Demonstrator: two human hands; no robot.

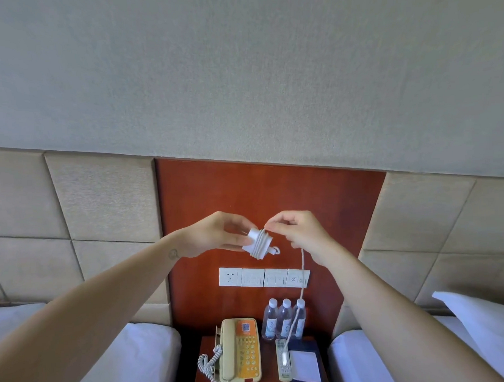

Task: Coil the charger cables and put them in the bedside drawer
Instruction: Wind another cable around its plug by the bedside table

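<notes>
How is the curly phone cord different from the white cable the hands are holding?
The phone cord is a tight spiral; the charger cable is plain, not curly. The phone cord lies on the nightstand beside the telephone; the charger cable hangs from the right hand, partly wound round the charger block in the left hand. Both are pale.

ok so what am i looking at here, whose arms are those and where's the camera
There is no machine here: a person wears one camera on the head, looking forward and down, so these are their own arms. The left hand holds a white charger block with cable wound round it. The right hand pinches the cable, whose loose end hangs down to the bedside table. On it stand a telephone, three water bottles, a remote and a notepad.
</notes>
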